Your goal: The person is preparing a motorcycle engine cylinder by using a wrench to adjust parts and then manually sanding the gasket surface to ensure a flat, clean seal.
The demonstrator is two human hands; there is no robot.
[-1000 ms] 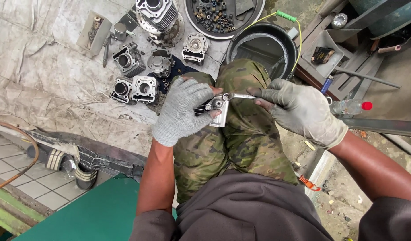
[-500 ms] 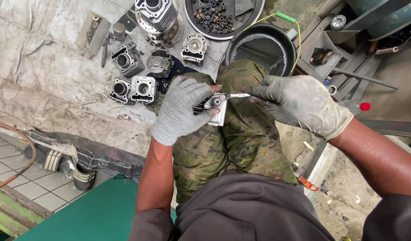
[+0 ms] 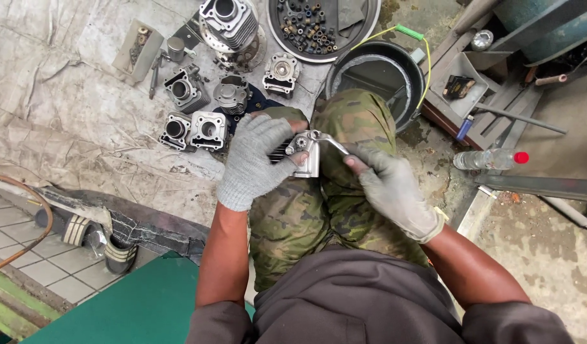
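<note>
My left hand (image 3: 256, 160), in a grey knit glove, grips a small silver engine part (image 3: 304, 153) above my camouflage-trousered knees. Dark fins of that part show between the fingers. My right hand (image 3: 389, 190), also gloved in grey, pinches the lower end of a slim metal tool (image 3: 329, 141) whose other end sits on top of the part. Both hands are close together over my lap.
On the grey tarp (image 3: 64, 108) ahead lie several engine cylinders (image 3: 198, 130) and a large finned cylinder (image 3: 226, 19). A round tray of small parts (image 3: 306, 25), a black bucket (image 3: 377, 73), a plastic bottle (image 3: 487, 159) and a green surface (image 3: 134, 306) surround me.
My right hand has slid in from the right and lower, now closer to the part. The tool's angle has tilted. My left hand keeps its grip on the part.
</note>
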